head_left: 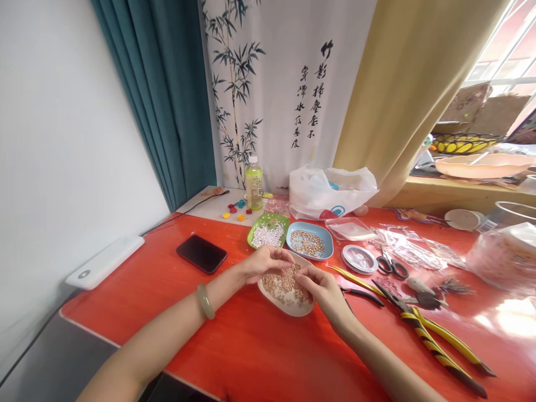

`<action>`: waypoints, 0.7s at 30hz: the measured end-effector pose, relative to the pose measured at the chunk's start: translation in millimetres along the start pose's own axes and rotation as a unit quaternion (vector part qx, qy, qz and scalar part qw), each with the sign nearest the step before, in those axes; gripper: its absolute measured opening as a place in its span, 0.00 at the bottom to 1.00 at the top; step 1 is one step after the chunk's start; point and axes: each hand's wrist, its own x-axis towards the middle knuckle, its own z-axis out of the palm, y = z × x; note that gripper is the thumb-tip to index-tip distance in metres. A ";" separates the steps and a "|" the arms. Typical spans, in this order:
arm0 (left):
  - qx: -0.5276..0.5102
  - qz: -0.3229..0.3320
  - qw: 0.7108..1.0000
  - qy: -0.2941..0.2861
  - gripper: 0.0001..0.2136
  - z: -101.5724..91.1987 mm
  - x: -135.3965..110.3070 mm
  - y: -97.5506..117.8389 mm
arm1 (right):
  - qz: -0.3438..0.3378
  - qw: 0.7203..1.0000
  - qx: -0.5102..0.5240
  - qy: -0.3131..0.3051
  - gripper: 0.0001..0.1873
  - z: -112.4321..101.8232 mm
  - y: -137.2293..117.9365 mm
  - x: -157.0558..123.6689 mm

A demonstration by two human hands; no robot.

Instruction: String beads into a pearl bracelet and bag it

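Note:
My left hand [263, 261] hovers over the far rim of a white oval dish [274, 297] of small gold beads, fingers curled in a pinch. My right hand [321, 290] rests at the dish's right side, fingertips pressed together close to the left hand's. What either pinch holds is too small to make out. A pale green bangle [205, 301] sits on my left wrist. Behind the white dish stand a green dish [256, 230] of white pearls and a blue dish [325, 252] of gold beads.
On the red table lie a black phone [201, 253], yellow-handled pliers [435, 338], black scissors [392, 267], a round spool [359, 259], a clear lid [350, 228], plastic bags [330, 190] and a green bottle [253, 183]. A white device [104, 261] lies at the left edge.

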 end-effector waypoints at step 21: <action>0.136 0.082 0.987 0.008 0.11 -10.6 6.3 0.4 | -0.017 1.000 -0.018 -0.003 0.13 -0.4 6.2 1.7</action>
